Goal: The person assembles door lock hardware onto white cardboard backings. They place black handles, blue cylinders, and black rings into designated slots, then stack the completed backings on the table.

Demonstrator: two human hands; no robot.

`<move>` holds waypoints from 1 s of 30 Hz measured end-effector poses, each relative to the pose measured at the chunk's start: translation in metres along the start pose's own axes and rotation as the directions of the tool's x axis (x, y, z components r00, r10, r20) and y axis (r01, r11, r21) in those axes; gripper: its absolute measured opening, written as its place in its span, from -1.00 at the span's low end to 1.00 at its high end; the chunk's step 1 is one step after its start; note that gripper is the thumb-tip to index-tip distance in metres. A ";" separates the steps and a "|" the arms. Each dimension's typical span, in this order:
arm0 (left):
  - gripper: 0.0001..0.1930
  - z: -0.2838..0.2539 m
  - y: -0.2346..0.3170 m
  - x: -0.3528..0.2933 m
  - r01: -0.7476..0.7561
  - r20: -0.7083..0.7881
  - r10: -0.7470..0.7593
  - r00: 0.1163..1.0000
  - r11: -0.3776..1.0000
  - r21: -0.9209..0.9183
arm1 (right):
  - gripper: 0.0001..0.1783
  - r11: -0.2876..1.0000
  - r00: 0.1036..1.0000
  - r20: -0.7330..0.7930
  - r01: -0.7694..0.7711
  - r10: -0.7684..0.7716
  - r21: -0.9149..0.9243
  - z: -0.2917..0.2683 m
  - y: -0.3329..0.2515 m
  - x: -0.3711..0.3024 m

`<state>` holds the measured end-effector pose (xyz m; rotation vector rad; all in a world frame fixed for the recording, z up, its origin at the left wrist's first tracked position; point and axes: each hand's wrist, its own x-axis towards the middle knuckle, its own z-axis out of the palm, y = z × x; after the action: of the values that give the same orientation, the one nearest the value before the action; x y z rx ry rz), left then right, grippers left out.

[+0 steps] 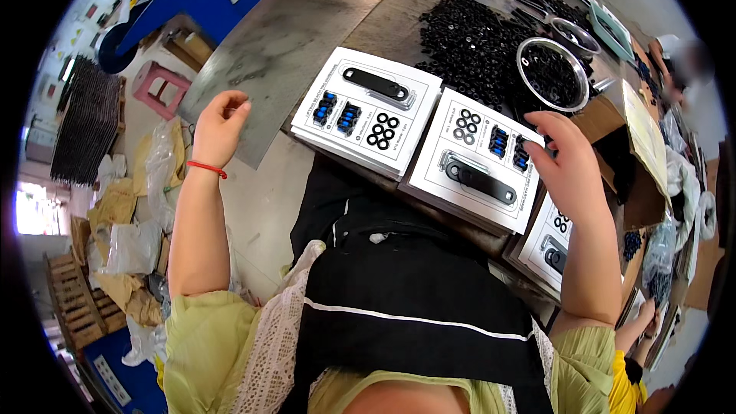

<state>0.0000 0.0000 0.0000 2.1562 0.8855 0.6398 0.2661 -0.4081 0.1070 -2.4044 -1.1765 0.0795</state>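
My left hand [220, 130], with a red cord at its wrist, is raised to the left of the cards. Its fingers are loosely curled, with a small gap to the thumb and nothing visible between them. My right hand [567, 161] reaches over the right edge of the right-hand stack of white cards [469, 162]. Thumb and forefinger are apart there, beside a set of blue-and-black parts [521, 155]. Left of it lies another card stack [366, 111]. Both top cards carry a black arm-shaped part [376, 84], black rings [382, 132] and blue-and-black parts under clear plastic.
Behind the cards lies a heap of small black parts [468, 38], with a metal bowl [552, 74] of them. An open cardboard box [632, 149] stands right, near a third card stack [548, 241]. A pink stool [162, 88] is at far left. Other people work at right.
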 end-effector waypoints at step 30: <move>-0.74 0.077 -0.001 0.018 -0.016 0.093 0.021 0.995 0.999 -0.045 | -0.59 0.940 0.946 0.293 0.218 -0.138 -0.261 0.178 -0.053 0.139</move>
<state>0.0621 -0.0189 -0.0459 2.1384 0.7950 0.5575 0.2710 -0.2068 -0.0093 -2.5832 -1.6306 0.1948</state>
